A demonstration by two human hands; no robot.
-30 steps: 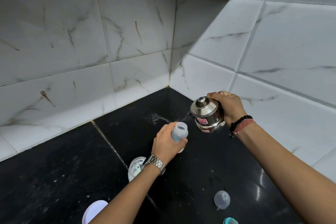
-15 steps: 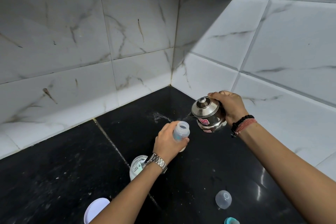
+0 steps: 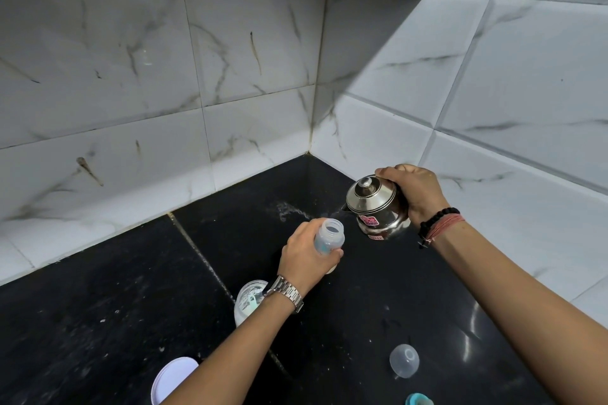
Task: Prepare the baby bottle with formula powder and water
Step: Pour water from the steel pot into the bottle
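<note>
The baby bottle (image 3: pixel 329 237) sits at the centre of the frame, uncapped and tilted slightly, lifted just above the black table (image 3: pixel 115 306). The left hand (image 3: pixel 307 260) is wrapped round its lower body, leaving the open neck free. It is thin translucent plastic, so it is likely light and a little squeezable; the mid-body hold seems right, since a tight squeeze near the top could slop liquid. How much is inside I cannot tell.

Just to its right, the right hand (image 3: pixel 414 194) grips the steel kettle (image 3: pixel 375 207) from behind, lid on, tipped with its small spout towards the bottle's mouth. A thin stream seems to pass between them, though it is faint. Polished metal with water in it should feel heavier and slicker than the bottle, and possibly warm.

Below the left wrist stands an open tub (image 3: pixel 248 301) with pale powder and a green scoop (image 3: pixel 251 301) inside. Its white lid (image 3: pixel 172 378) lies at the bottom edge. At lower right lie a clear dome cap (image 3: pixel 404 360) and, cut off by the edge, a teal piece (image 3: pixel 418 400).
</note>
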